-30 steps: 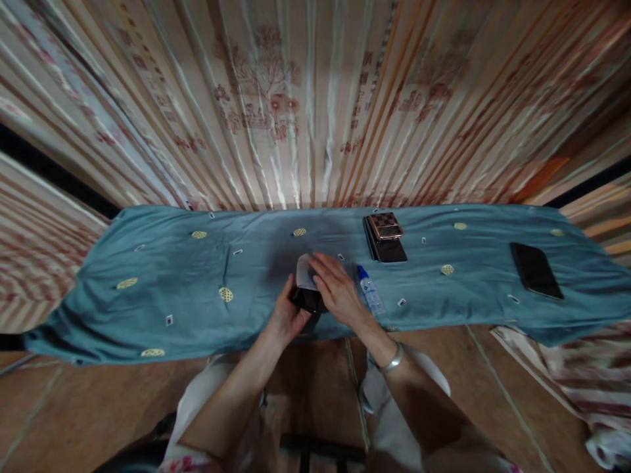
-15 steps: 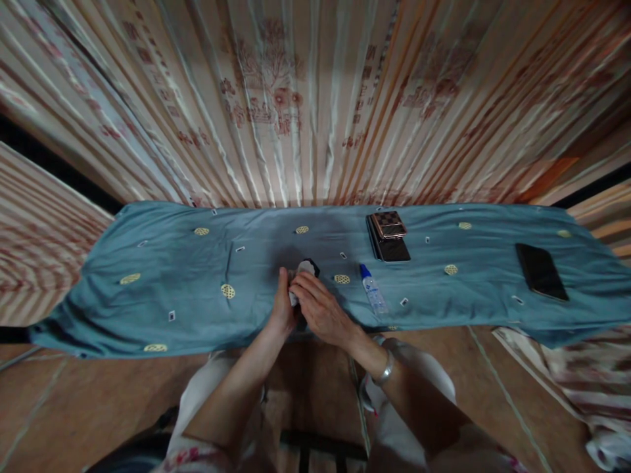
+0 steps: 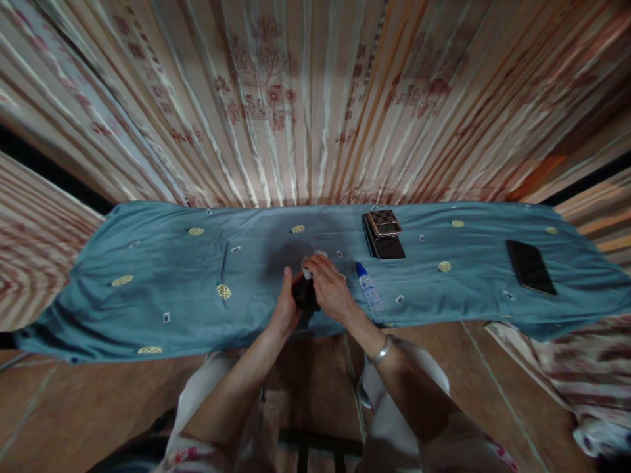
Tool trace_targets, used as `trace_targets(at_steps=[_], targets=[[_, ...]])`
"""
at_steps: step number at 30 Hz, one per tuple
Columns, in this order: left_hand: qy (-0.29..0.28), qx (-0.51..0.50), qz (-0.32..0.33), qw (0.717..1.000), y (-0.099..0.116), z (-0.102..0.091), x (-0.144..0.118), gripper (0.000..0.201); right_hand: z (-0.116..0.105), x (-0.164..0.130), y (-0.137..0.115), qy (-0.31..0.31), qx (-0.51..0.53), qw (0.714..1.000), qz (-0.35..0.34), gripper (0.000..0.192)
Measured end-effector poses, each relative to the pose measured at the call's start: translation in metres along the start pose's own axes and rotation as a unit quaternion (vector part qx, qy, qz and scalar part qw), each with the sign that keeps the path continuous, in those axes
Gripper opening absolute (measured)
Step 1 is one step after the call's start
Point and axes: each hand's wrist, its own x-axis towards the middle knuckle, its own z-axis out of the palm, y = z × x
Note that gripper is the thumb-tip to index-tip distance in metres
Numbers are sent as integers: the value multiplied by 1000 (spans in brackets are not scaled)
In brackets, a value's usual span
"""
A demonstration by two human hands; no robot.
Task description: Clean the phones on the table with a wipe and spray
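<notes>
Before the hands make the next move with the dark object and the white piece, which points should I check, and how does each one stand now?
1. Left hand grips the small dark object: ok.
2. Right hand has the white piece at its fingertips, on top of the dark object: ok.
3. Exact nature of the dark object, and whether the white piece is a wipe or paper: cannot tell.
4. Small bottle with blue cap close to the right hand, lying on the blue cloth: ok.
5. Bottle cap closed: cannot tell.
6. Black phone and stack of dark flat objects apart from both hands: ok.
</notes>
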Motion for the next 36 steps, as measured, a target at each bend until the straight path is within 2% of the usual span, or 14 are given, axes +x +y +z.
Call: trace_targets(at_steps=[4,13,18,28,36], targets=[[15,-11,4,1000,1,-3,2,48,5,-6,-7,11,5,1000,-5,45],[85,-87,28,992,7,-11,6,40,15,-17,-36,-37,45,998,-38,43],[89,-78,22,993,9,-8,5,42,14,-15,-30,-31,27,998,-54,42],[28,0,9,1000,5,0,3,48,6,-6,-7,18,49,998,19,43],[17,83,20,996,9,-7,-2,29,-1,-5,-4,35,107,986,122,39]])
